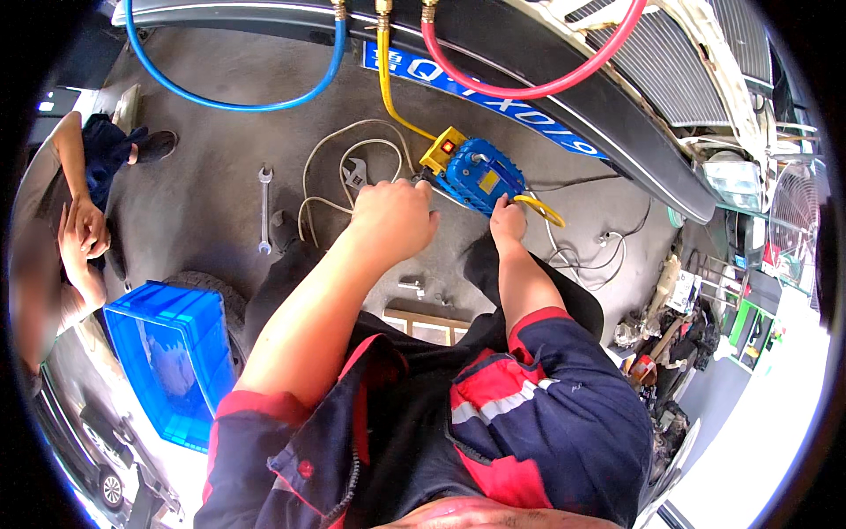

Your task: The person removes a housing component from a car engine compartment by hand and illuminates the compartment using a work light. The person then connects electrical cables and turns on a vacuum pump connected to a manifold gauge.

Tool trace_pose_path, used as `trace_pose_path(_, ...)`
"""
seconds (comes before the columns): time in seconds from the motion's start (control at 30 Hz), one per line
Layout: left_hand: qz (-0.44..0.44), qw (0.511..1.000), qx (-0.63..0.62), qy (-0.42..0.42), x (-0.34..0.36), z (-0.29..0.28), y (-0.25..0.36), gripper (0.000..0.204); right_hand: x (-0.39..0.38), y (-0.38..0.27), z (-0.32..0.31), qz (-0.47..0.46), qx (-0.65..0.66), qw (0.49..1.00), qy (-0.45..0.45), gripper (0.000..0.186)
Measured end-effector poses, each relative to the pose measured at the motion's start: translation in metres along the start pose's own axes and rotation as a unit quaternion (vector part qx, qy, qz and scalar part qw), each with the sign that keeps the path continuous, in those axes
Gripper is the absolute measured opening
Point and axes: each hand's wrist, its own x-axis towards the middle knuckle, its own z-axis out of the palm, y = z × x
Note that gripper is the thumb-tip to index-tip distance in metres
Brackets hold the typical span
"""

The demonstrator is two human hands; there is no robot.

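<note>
A blue vacuum pump [483, 176] with a yellow end box [443, 150] and a lit red switch sits on the floor ahead of me. My left hand [397, 216] is closed in a fist just left of the pump. A thin shiny metal bar [451, 195] runs between this fist and the pump; whether I grip it is hidden. My right hand [508, 220] is closed against the pump's near right corner, beside a short yellow loop [542, 210]. What its fingers hold cannot be made out. An adjustable wrench [355, 174] shows its head left of my left hand.
Blue [256, 107], yellow [386, 84] and red hoses [538, 90] hang in front of a car bumper [634, 150]. A double-ended spanner [265, 210], pale cable [306, 176] and small metal parts [412, 286] lie on the floor. At left are a blue crate [189, 353] and another person [75, 203].
</note>
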Motion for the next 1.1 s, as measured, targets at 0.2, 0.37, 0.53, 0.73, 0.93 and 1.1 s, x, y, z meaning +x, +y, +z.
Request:
trace_pose_path(0.2,-0.018,0.999,-0.024,-0.023,0.0,0.0,-0.012,0.041,0.011,-0.026,-0.057,-0.054,-0.109,0.958,-0.26,0.056)
trace_pose_path(0.37,-0.021,0.998,-0.023,-0.05,-0.005,-0.001,-0.018,0.039,0.003,-0.012,-0.173,-0.134,-0.223,0.824,-0.503,0.061)
trace_pose_path(0.53,-0.013,0.999,-0.028,-0.013,-0.015,0.001,-0.026,0.041,-0.033,0.017,-0.312,-0.046,-0.38,0.809,-0.445,0.084)
trace_pose_path(0.73,0.004,0.999,-0.041,-0.018,-0.021,-0.005,-0.019,0.041,-0.09,0.055,-0.315,0.007,-0.2,0.908,-0.368,0.095)
trace_pose_path(0.93,0.017,0.998,-0.053,-0.021,-0.016,-0.005,-0.019,0.04,-0.093,0.026,-0.3,-0.03,-0.261,0.914,-0.309,0.081)
trace_pose_path(1.1,0.018,0.998,-0.051,-0.026,-0.016,-0.006,-0.023,0.042,-0.087,0.026,-0.298,-0.055,-0.279,0.907,-0.311,0.079)
